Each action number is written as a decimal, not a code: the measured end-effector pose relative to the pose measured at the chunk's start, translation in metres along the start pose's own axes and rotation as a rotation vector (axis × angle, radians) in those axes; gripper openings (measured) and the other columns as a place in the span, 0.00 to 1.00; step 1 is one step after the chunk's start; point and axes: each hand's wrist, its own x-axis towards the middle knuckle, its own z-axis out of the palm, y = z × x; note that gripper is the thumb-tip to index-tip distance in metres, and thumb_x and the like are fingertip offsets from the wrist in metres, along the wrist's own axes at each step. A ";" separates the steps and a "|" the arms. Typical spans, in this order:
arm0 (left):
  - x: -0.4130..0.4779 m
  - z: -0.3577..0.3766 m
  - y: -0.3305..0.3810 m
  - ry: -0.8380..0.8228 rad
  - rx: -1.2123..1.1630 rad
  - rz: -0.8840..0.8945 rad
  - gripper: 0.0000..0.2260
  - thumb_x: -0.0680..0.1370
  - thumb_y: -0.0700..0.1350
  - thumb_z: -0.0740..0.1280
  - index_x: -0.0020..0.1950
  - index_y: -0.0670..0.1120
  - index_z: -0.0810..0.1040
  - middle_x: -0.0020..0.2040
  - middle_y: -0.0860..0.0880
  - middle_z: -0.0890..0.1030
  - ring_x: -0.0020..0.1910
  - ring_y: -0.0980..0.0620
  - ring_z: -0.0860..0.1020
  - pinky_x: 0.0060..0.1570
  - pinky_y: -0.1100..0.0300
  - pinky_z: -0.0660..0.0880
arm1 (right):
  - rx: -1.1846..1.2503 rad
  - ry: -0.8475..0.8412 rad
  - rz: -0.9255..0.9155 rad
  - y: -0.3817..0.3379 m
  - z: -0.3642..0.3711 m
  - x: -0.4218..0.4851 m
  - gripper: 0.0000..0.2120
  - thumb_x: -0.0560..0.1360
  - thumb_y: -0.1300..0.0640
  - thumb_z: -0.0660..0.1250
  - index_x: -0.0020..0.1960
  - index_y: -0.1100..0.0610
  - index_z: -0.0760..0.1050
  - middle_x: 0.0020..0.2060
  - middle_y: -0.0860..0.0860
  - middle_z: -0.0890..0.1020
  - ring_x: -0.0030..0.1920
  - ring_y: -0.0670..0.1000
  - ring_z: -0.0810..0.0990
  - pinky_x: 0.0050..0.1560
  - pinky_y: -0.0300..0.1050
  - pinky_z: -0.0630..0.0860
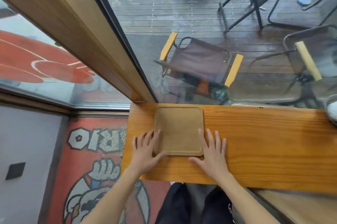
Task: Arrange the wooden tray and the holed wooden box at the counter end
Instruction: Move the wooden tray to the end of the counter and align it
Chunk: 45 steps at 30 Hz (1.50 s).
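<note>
Resting flat at the left end of the tabletop (255, 138), the wooden tray (179, 130) lies with its far edge close to the window glass (191, 23) and its left side a little in from the tabletop's end. It is a square, shallow piece with rounded corners and a low raised rim, empty inside.

Both hands lie on either side of its near half. The left hand (145, 152) is spread, palm down, its fingers (156, 132) fanned wide along the tray's left edge and the thumb touching the near left corner. The right hand (211, 152) mirrors it on the right side: fingers (201, 134) spread and flat on the wood just beside the tray's right edge, thumb pointing in under the near right corner. Neither hand closes around anything; they bracket the tray rather than lift it.

A holed wooden box does not show anywhere in view. At the far right edge of the tabletop a pale rounded object (331, 112) is partly cut off, too little of it visible to tell what it is. Beyond the glass stand folding chairs (198, 61) on dark decking.
</note>
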 end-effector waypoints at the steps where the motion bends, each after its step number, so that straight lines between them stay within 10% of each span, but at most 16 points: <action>1: -0.003 0.007 -0.010 0.013 0.061 0.070 0.39 0.74 0.75 0.50 0.80 0.61 0.48 0.81 0.52 0.55 0.79 0.45 0.51 0.76 0.37 0.41 | -0.060 -0.011 -0.075 0.007 0.005 0.000 0.51 0.67 0.26 0.60 0.78 0.43 0.36 0.80 0.53 0.44 0.78 0.61 0.36 0.75 0.68 0.38; 8: 0.002 0.030 -0.022 0.076 0.196 0.166 0.35 0.77 0.70 0.55 0.81 0.57 0.54 0.82 0.47 0.55 0.81 0.43 0.52 0.73 0.28 0.50 | -0.168 0.080 -0.161 0.024 0.026 0.005 0.36 0.74 0.30 0.56 0.78 0.41 0.54 0.79 0.53 0.57 0.79 0.61 0.48 0.74 0.69 0.51; 45: 0.007 0.039 -0.029 0.084 0.236 0.173 0.34 0.77 0.63 0.57 0.81 0.53 0.55 0.81 0.46 0.56 0.81 0.43 0.53 0.72 0.27 0.52 | -0.215 0.138 -0.133 0.029 0.040 0.010 0.37 0.72 0.34 0.60 0.78 0.42 0.55 0.79 0.55 0.56 0.79 0.61 0.50 0.75 0.69 0.51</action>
